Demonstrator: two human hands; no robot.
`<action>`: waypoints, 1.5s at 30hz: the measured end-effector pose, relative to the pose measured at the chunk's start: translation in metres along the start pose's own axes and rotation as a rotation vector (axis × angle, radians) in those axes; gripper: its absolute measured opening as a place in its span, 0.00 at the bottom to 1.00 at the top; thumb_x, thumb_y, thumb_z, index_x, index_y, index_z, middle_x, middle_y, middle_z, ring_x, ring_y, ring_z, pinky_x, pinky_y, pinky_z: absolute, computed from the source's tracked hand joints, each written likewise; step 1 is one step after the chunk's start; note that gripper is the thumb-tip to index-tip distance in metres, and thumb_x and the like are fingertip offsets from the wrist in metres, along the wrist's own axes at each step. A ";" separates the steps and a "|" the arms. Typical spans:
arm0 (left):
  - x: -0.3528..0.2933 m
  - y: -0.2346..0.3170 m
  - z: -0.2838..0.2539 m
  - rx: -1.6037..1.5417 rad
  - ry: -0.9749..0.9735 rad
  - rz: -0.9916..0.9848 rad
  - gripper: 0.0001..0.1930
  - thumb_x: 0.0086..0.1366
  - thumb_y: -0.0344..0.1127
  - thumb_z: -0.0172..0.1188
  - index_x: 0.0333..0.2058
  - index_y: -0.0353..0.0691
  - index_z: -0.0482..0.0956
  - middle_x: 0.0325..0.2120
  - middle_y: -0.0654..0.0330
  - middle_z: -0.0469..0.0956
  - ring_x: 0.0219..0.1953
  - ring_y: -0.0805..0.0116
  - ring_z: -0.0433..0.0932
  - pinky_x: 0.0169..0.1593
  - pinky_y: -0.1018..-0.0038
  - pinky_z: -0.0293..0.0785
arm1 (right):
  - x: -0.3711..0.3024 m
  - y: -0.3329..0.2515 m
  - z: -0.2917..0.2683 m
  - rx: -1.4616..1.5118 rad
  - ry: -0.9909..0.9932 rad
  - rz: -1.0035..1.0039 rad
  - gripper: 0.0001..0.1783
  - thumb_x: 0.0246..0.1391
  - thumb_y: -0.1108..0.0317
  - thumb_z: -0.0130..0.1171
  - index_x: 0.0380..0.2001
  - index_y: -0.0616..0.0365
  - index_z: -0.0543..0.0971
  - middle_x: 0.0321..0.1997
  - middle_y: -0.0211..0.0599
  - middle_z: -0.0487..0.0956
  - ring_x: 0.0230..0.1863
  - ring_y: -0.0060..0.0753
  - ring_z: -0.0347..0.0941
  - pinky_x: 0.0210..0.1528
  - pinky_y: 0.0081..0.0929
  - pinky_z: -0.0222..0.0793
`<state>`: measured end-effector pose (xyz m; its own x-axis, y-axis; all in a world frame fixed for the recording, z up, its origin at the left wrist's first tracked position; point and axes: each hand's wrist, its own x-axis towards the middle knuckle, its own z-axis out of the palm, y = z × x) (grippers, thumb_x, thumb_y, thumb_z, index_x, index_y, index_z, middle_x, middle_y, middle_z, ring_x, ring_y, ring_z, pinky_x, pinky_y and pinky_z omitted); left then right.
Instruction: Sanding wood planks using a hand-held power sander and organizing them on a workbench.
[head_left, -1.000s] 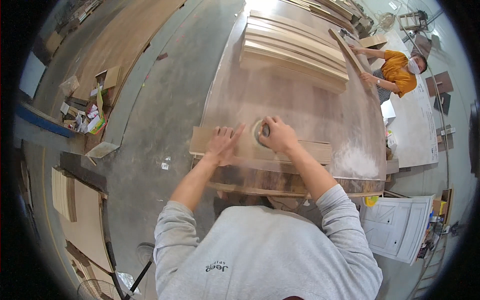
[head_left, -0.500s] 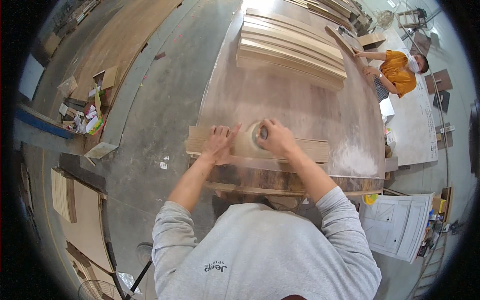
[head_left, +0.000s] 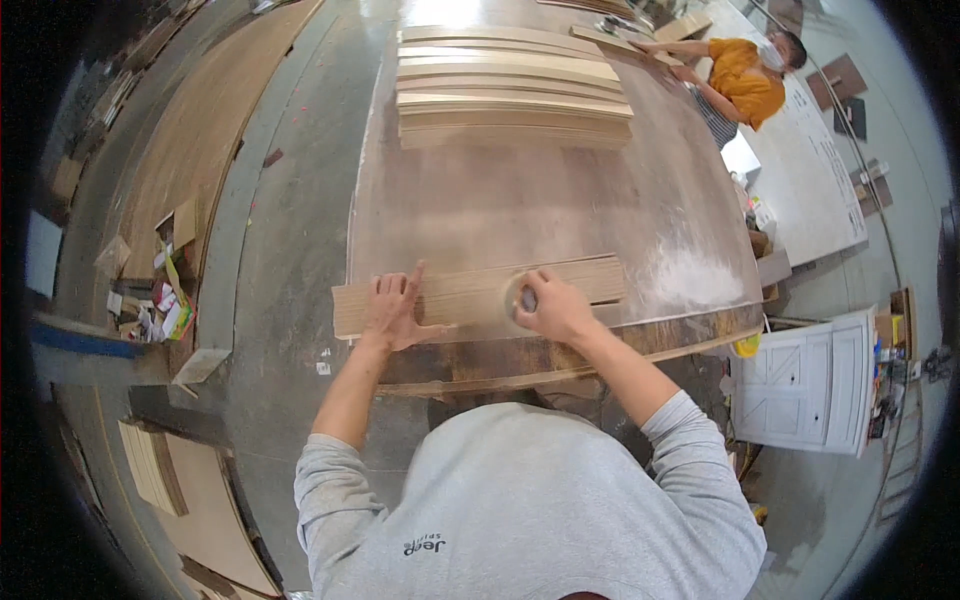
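Pale wooden slats lie side by side along the near edge of a large worktable. My left hand rests flat on their left part, fingers and thumb spread, holding nothing. Toward the right part of the slats, my right hand is closed around a round pale disc with a grey middle. The disc sits against the top of the slats; its outline is blurred and its exact kind does not show. My fingers hide part of it.
A stack of long slats lies farther back on the worktable. White dust covers its right side. A co-worker in an orange top handles a board at the far right. A white cabinet stands at right.
My right hand and the disc have moved rightward along the slats, away from my left hand. The left hand stays on the slats. The whole view has shifted and turned slightly.
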<state>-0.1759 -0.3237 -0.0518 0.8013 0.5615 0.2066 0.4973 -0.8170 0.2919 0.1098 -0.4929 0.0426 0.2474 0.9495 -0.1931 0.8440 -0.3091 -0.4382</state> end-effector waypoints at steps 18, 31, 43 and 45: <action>0.001 0.011 -0.019 0.075 -0.095 -0.058 0.62 0.45 0.70 0.74 0.75 0.46 0.60 0.53 0.53 0.71 0.59 0.50 0.66 0.68 0.52 0.56 | -0.059 0.259 -0.075 -0.051 0.306 0.549 0.32 0.53 0.45 0.65 0.56 0.52 0.78 0.55 0.52 0.79 0.57 0.60 0.77 0.58 0.48 0.75; 0.002 0.018 -0.030 0.221 -0.237 -0.103 0.61 0.46 0.73 0.70 0.73 0.44 0.61 0.56 0.49 0.70 0.63 0.48 0.66 0.72 0.47 0.53 | 0.017 0.161 -0.028 -0.292 0.097 -0.389 0.58 0.42 0.40 0.75 0.75 0.44 0.64 0.68 0.42 0.72 0.76 0.58 0.58 0.77 0.64 0.47; 0.062 0.141 0.027 0.037 -0.243 -0.108 0.57 0.54 0.65 0.71 0.75 0.40 0.58 0.72 0.39 0.58 0.76 0.37 0.52 0.78 0.36 0.38 | 0.030 0.158 -0.011 -0.164 -0.029 -0.400 0.60 0.33 0.47 0.83 0.71 0.48 0.67 0.62 0.39 0.72 0.66 0.50 0.64 0.70 0.50 0.54; 0.085 0.174 0.060 0.045 -0.223 -0.085 0.57 0.55 0.67 0.70 0.74 0.38 0.58 0.71 0.39 0.59 0.75 0.38 0.53 0.78 0.36 0.39 | 0.030 0.156 -0.011 -0.174 -0.012 -0.412 0.60 0.33 0.47 0.83 0.71 0.48 0.67 0.62 0.39 0.72 0.65 0.50 0.65 0.70 0.50 0.54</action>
<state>-0.0018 -0.4259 -0.0392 0.8070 0.5899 -0.0293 0.5764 -0.7759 0.2564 0.2541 -0.5123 -0.0217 -0.1313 0.9904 -0.0437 0.9387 0.1100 -0.3267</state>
